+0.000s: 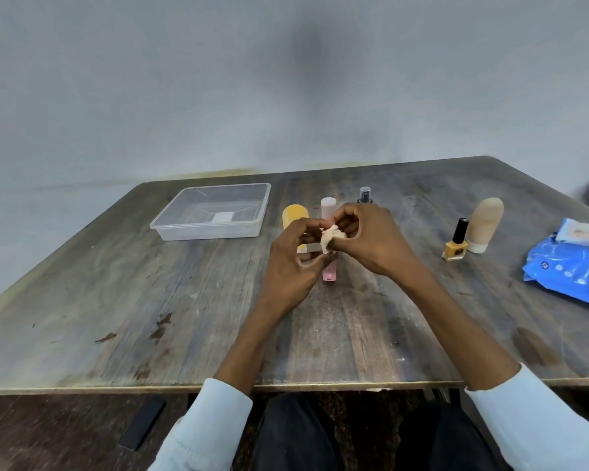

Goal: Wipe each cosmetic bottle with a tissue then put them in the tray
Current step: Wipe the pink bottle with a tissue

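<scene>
A clear plastic tray sits empty well left of the fingers on the worn wooden table. Both the left hand and right hand pinch a crumpled white tissue, light, soft and likely easy to tear. Behind the fingertips stand a yellow bottle, a pink bottle and a spray bottle; these look rigid, smooth, possibly slippery, best held mid-body.
</scene>
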